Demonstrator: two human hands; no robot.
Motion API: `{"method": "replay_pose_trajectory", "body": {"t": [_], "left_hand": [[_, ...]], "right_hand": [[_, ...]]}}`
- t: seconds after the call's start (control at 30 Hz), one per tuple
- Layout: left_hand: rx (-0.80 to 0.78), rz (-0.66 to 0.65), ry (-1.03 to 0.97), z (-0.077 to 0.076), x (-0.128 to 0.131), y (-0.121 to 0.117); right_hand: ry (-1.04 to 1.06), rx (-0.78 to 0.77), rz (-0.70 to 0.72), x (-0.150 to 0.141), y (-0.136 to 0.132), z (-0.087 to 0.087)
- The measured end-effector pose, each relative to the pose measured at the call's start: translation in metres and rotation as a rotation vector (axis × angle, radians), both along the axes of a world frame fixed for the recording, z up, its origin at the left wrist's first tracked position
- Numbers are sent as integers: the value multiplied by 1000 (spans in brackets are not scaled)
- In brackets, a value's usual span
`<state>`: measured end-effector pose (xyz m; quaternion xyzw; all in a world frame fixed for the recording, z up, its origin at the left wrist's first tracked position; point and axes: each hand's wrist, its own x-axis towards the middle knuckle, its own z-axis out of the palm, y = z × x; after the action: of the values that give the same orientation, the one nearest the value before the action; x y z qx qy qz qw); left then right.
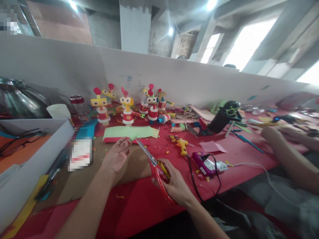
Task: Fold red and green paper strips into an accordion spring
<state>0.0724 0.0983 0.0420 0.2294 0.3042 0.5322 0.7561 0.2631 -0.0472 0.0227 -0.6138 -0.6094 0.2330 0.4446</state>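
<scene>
My left hand (116, 156) is raised over the brown cardboard mat (136, 167), its thumb and fingers pinched on a small green paper piece (134, 136). My right hand (177, 184) grips scissors (147, 153) with red and yellow handles. The tip of the scissors reaches the green piece beside my left fingertips; I cannot tell whether the blades touch it. Behind the hands lie a light green paper sheet (117, 133) and a red paper strip (109, 140).
Several red-and-yellow paper-cup figures (128, 114) stand along the white partition (74, 69). A yellow glue gun (183, 146) and purple power strip (205, 162) with cords lie right. Left is a white box (45, 146); a co-worker's arm (286, 159) is at far right.
</scene>
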Motion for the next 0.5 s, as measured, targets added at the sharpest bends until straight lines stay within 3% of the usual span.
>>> {"method": "replay_pose_trajectory", "body": {"t": [0.5], "left_hand": [[23, 15, 15, -1, 5, -1]], "right_hand": [[-129, -29, -22, -4, 14, -8]]}}
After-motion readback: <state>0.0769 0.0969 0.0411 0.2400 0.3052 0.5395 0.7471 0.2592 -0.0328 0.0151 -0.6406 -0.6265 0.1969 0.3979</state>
